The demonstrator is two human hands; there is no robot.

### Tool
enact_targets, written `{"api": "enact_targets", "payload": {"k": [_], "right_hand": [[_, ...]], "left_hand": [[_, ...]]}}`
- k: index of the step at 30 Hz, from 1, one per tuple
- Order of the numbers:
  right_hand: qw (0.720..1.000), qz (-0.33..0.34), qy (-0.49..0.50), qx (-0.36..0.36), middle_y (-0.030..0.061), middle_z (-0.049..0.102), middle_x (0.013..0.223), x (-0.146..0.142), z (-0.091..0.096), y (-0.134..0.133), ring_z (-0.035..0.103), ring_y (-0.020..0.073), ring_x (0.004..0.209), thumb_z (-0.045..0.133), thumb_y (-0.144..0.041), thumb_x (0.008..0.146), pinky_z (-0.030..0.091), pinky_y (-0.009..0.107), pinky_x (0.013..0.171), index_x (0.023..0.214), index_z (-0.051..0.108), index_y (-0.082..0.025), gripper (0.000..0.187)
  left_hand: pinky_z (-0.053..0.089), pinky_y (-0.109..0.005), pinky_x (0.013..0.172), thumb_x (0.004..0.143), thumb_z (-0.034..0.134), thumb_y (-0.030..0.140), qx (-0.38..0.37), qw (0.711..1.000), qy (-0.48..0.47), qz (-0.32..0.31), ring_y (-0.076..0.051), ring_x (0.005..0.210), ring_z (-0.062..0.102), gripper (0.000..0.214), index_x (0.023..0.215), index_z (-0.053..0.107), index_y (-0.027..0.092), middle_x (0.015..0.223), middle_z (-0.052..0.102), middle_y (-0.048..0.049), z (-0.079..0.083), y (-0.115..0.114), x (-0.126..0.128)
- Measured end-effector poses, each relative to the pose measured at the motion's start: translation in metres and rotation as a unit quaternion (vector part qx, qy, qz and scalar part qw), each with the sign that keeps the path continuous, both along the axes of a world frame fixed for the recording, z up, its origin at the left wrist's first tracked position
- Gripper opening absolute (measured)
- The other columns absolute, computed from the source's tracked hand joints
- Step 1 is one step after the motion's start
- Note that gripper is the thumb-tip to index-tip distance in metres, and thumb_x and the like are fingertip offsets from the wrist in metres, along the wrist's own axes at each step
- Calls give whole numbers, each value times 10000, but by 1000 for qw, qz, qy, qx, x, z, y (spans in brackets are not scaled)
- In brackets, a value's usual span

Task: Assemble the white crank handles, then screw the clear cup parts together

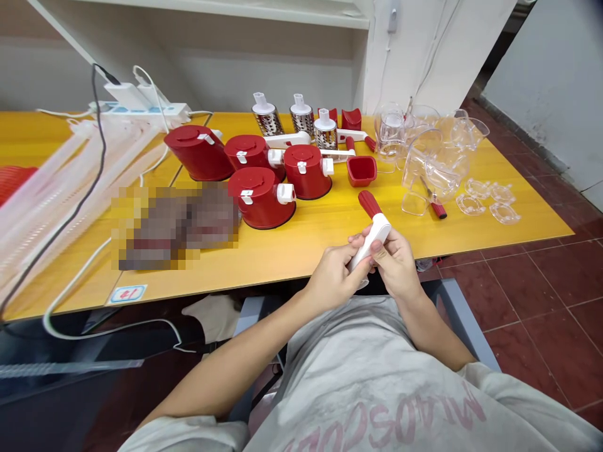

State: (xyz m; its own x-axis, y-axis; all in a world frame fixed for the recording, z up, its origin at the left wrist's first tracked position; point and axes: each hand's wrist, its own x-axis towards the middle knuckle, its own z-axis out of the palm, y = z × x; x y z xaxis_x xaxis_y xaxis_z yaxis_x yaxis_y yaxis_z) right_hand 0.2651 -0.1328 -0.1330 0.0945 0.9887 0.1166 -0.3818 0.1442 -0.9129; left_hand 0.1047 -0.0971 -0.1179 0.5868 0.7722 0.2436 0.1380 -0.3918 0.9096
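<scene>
My left hand (332,276) and my right hand (394,263) both grip a white plastic handle with a red grip end (374,229), held tilted above the front edge of the yellow table (301,263). Nearest to my hands stand several red plastic grater bodies with white fittings, the closest (260,198) to the left. Behind them lie several perforated steel grater drums (302,119) with white tops. Clear plastic cups (436,164) and clear rings (485,202) sit to the right, near a small red cup (361,171).
A white power strip (141,110) with chargers and cables lies at the table's back left, beside a bundle of clear plastic strips (70,188). A pixelated patch (174,226) hides part of the table. A red tiled floor (532,301) lies to the right.
</scene>
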Motion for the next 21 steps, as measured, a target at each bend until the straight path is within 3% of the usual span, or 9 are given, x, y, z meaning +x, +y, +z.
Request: {"api": "enact_targets", "payload": {"k": [6, 10, 13, 16, 18, 21], "right_hand": [[1000, 4, 28, 3, 89, 878, 1029, -3, 1, 2, 806, 205, 795, 920, -635, 911, 479, 228, 487, 1140, 771, -238, 482], [998, 25, 47, -23, 81, 862, 1026, -6, 3, 8, 652, 134, 571, 901, -705, 891, 454, 244, 411, 1114, 770, -229, 541], [996, 30, 65, -48, 91, 843, 988, -7, 6, 9, 712, 180, 655, 867, -808, 856, 480, 254, 404, 1057, 762, -218, 632], [995, 23, 82, -61, 94, 827, 934, -7, 8, 10, 800, 255, 857, 873, -844, 820, 542, 262, 458, 996, 751, -219, 661], [993, 21, 94, -69, 89, 823, 910, -6, 9, 11, 814, 276, 925, 895, -823, 814, 603, 290, 526, 986, 748, -222, 642], [989, 30, 121, -83, 80, 805, 846, -6, 9, 11, 821, 292, 967, 923, -792, 804, 611, 303, 563, 967, 749, -223, 617]], "left_hand": [[395, -258, 595, 1075, 616, 404, 26, 999, 25, 25, -123, 589, 543, 401, 762, 660, 156, 692, 676, -32, 3, -4, 0], [530, -271, 654, 1062, 656, 470, -86, 995, -35, -48, -172, 678, 685, 358, 924, 722, 147, 785, 733, -52, -3, 8, -3], [550, -274, 600, 1028, 708, 557, -182, 977, -40, -99, -182, 644, 703, 404, 940, 675, 163, 786, 713, -39, -3, 16, -5], [529, -270, 597, 1001, 731, 560, -199, 973, -13, -112, -176, 646, 689, 401, 910, 639, 181, 789, 699, -27, 3, 19, -6], [512, -276, 619, 1017, 695, 550, -178, 980, 8, -89, -176, 656, 670, 388, 888, 633, 189, 768, 691, -19, 8, 17, -4], [510, -308, 695, 1054, 631, 483, -78, 995, 64, -17, -201, 733, 672, 360, 831, 636, 200, 798, 718, -44, 16, 6, 1]]}}
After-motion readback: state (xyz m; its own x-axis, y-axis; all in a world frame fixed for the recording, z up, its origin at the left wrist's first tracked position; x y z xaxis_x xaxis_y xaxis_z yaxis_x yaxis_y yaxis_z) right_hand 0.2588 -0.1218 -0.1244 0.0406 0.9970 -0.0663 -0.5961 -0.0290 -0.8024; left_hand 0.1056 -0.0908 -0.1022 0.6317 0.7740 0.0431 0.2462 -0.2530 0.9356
